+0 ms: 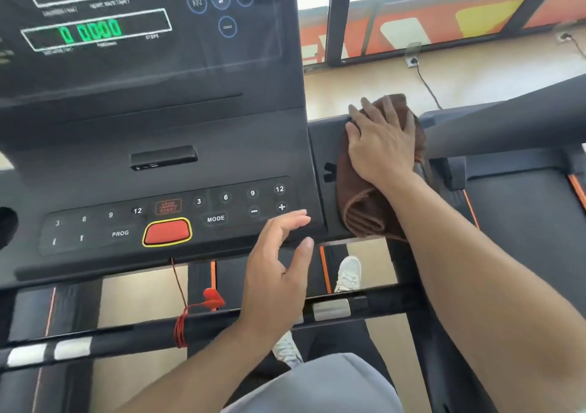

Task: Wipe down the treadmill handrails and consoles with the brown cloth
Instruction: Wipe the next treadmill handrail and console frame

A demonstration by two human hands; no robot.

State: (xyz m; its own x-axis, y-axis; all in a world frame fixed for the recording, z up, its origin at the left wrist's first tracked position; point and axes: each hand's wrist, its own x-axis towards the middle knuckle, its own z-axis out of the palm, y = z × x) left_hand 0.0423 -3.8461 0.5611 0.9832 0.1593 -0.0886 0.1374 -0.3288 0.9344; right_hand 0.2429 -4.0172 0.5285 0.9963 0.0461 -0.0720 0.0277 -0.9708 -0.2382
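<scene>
Nearest, a grey fabric-covered knee fills the bottom edge, with white sneakers below on the black treadmill belt. Just above, the black front crossbar carries silver grip plates and a coiled red safety cord with its clip, the cord running up to the console's underside.

The left hand hovers in front of the console's lower right corner, fingers released and loosely spread, holding nothing; whether they touch the panel edge cannot be told.

Further on, the black treadmill console shows a red oval stop button with a yellow rim, a row of numbered keys, MODE and PROG labels, and plus and minus keys. Higher up, green digits glow in white-framed displays, beside round music buttons.

To the right, the folded brown terry cloth lies draped over the black side panel where the grey handrail joins the console. The right hand presses flat on top of it, fingers straight and spread, not clenched.

Beyond, a pale floor, wall sockets with a black cable, and an orange-and-yellow wall under windows.
</scene>
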